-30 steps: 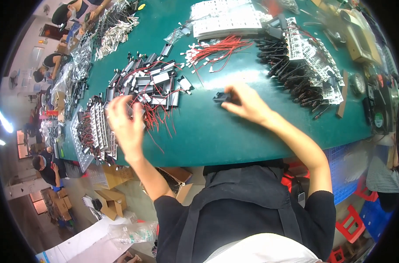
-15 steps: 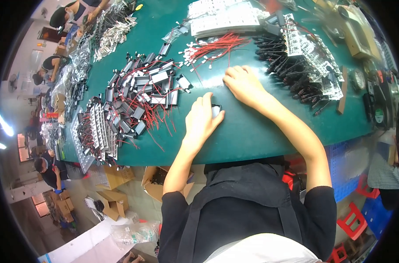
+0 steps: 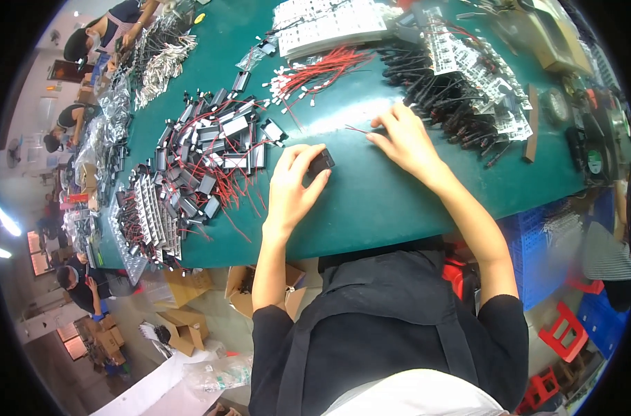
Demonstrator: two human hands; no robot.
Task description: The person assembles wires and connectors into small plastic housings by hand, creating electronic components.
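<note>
My left hand (image 3: 293, 186) is closed around a small black plastic case (image 3: 322, 162), gripped between thumb and fingers just above the green tabletop. To its right, my right hand (image 3: 407, 143) pinches a thin red and dark wire (image 3: 357, 130), whose free end points left toward the case. A gap lies between the two hands. Left of my left hand is a heap of dark rectangular cases with red wires (image 3: 222, 145). Beyond the hands lies a bundle of red wires with white connectors (image 3: 322, 75).
Stacked white printed sheets (image 3: 332, 28) lie at the far side. Black cables (image 3: 447, 104) with white labels (image 3: 499, 90) fill the right. White strips (image 3: 156, 215) stand at the left edge. A co-worker (image 3: 111, 31) works at the far left. A cardboard box (image 3: 242, 301) is below the table.
My left hand has turned the case so its black face shows. My right hand has moved slightly right and nearer, with a wire now visible from its fingers. The whole view has shifted a little.
</note>
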